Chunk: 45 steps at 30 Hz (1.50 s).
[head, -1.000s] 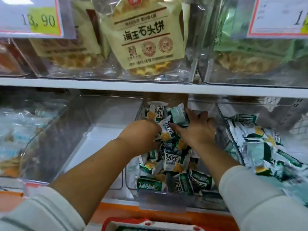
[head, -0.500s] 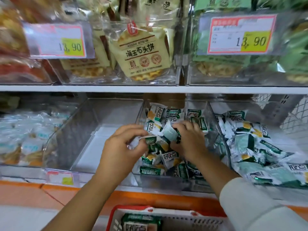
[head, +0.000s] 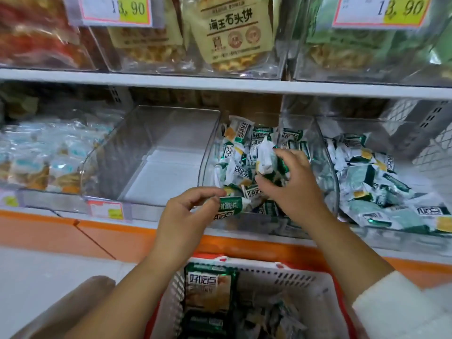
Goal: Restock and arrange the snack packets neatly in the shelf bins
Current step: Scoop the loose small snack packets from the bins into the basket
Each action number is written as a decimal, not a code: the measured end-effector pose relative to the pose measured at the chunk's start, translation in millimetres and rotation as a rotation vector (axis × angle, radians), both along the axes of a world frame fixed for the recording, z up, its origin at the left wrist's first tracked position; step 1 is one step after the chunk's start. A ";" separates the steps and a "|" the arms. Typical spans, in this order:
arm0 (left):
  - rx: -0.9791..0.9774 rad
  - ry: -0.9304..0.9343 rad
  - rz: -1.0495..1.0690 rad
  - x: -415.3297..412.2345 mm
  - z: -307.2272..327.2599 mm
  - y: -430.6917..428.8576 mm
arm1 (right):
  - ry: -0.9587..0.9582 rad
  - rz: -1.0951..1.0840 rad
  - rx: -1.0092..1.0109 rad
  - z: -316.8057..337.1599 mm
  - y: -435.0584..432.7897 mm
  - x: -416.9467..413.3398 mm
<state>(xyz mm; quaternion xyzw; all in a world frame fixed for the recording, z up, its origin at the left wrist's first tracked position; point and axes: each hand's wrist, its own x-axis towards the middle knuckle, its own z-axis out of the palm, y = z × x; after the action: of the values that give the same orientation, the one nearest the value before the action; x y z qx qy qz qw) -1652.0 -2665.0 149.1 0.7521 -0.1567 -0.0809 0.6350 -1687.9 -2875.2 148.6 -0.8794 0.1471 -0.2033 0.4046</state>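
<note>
L grip [head: 188, 211], R grip [head: 291, 184] hold 好吃点 pkts [head: 265, 160].

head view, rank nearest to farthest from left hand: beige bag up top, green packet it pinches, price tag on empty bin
1. green packet, pinched by the left hand
2. price tag, left, on the empty bin's front
3. beige bag, above, on the upper shelf

A: Where did the camera sit?
B: On the person's head, close to the shelf [head: 220, 88], facing forward and down.
A: What did it cover?
B: The bins [head: 171, 133] ahead, the basket [head: 305, 277] below.
</note>
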 end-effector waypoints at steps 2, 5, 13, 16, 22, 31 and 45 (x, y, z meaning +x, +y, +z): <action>0.016 0.104 -0.031 -20.0 -16.6 -1.2 | -0.059 0.013 0.121 2.8 21.3 -44.3; 0.093 0.303 -0.071 -54.8 -53.6 -4.9 | -0.069 -0.002 0.330 -31.1 48.6 -108.0; 0.609 0.620 -0.379 -135.2 -210.9 -10.5 | 0.603 -0.087 0.304 -229.1 36.7 -206.7; 0.692 0.696 -0.528 -157.2 -257.5 -7.0 | 0.926 0.037 0.246 -285.4 42.4 -238.6; 0.760 0.668 -0.621 -145.0 -253.1 -11.3 | 1.006 -0.053 0.361 -300.5 42.6 -232.0; 0.399 0.048 -0.383 -74.3 -76.7 -21.3 | 0.202 -0.201 0.349 -109.5 41.1 -152.9; 0.749 -0.322 -0.206 74.9 -29.0 -87.1 | 0.511 0.149 -0.027 -11.3 -32.4 30.5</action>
<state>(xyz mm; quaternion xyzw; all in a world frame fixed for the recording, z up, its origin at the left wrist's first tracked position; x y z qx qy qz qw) -1577.1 -2752.1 120.0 0.9145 -0.2882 -0.0766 0.2735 -1657.4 -2907.6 137.3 -0.9160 0.1764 0.0536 0.3564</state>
